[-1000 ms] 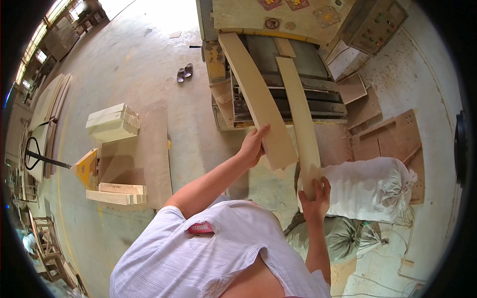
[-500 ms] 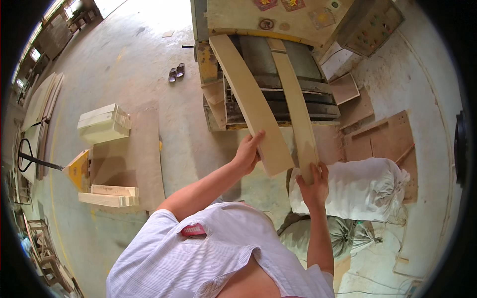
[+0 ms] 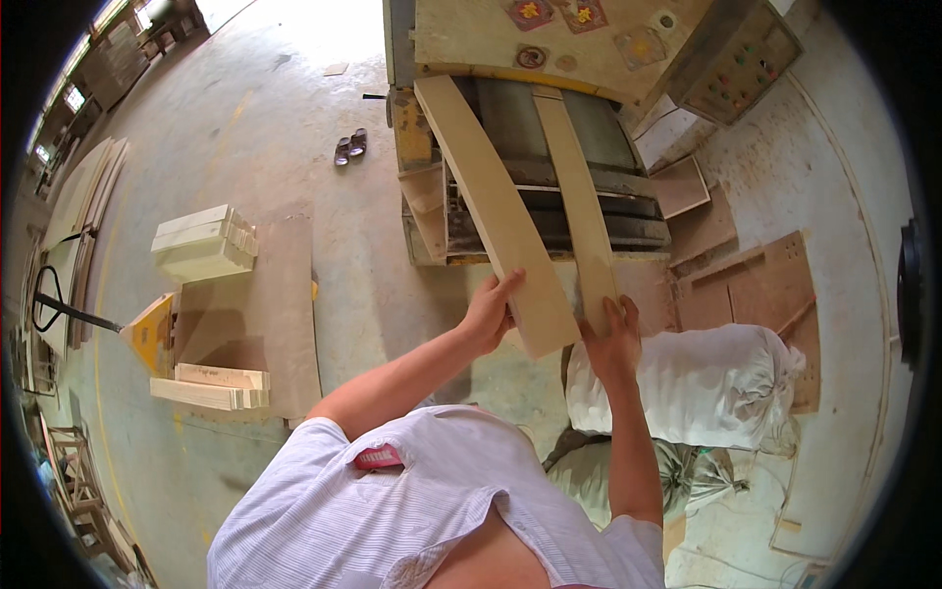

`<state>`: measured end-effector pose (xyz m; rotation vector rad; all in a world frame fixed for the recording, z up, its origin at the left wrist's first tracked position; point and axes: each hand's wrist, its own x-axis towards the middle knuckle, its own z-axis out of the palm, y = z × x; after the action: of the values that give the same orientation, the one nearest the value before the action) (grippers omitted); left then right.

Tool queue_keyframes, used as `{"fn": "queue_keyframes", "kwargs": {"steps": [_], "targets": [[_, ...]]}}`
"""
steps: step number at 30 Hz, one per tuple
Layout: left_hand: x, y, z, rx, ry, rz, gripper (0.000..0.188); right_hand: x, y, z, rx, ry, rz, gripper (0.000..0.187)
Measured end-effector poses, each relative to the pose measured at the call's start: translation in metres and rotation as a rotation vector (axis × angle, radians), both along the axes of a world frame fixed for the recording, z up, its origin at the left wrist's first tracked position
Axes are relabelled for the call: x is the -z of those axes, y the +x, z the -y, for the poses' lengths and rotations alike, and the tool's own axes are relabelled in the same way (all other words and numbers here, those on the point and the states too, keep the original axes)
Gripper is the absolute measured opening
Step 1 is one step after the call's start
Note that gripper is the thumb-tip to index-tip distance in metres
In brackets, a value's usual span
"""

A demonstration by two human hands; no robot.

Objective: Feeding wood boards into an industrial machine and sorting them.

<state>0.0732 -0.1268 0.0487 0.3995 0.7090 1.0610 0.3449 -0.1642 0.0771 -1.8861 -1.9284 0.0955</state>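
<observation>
My left hand [image 3: 494,312] grips the near end of a wide, pale wooden board [image 3: 496,211], thumb on top and the other fingers partly hidden at its edge. This board slants away to the left, its far end by the machine's yellow-edged opening. On the near end of a narrower pale board [image 3: 579,196] my right hand [image 3: 613,339] is closed, with part of the grip hidden. Both boards lie over the dark feed bed of a large machine [image 3: 505,128], apart from each other at the far end and close together near my hands.
A control box with buttons [image 3: 731,74] stands at the machine's right. White stuffed sacks [image 3: 687,383] lie at my right. To the left are stacked pale boards [image 3: 204,240], a brown sheet [image 3: 285,294] and a yellow pallet jack [image 3: 150,334]. Dark slippers [image 3: 350,146] rest on the floor.
The narrower board has slid away from me toward the machine's opening, and my right hand has moved forward with it. My left hand and the wide board have barely shifted.
</observation>
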Motion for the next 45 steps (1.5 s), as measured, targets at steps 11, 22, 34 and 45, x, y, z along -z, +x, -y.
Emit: {"fn": "queue_keyframes", "kwargs": {"steps": [11, 22, 34, 45], "targets": [[-0.003, 0.003, 0.005, -0.038, -0.038, -0.038, 0.075, 0.005, -0.013, -0.055, -0.036, -0.073, 0.102, 0.068], [-0.003, 0.006, 0.002, -0.029, -0.077, -0.012, 0.064, 0.022, -0.018, -0.094, -0.063, 0.161, 0.099, 0.061], [0.005, 0.005, -0.001, -0.095, -0.084, -0.023, 0.066, 0.038, -0.03, -0.154, -0.103, 0.242, 0.167, 0.036], [0.003, 0.011, 0.009, -0.12, -0.089, -0.013, 0.07, 0.054, -0.025, -0.208, -0.216, 0.533, 0.213, 0.029]]}}
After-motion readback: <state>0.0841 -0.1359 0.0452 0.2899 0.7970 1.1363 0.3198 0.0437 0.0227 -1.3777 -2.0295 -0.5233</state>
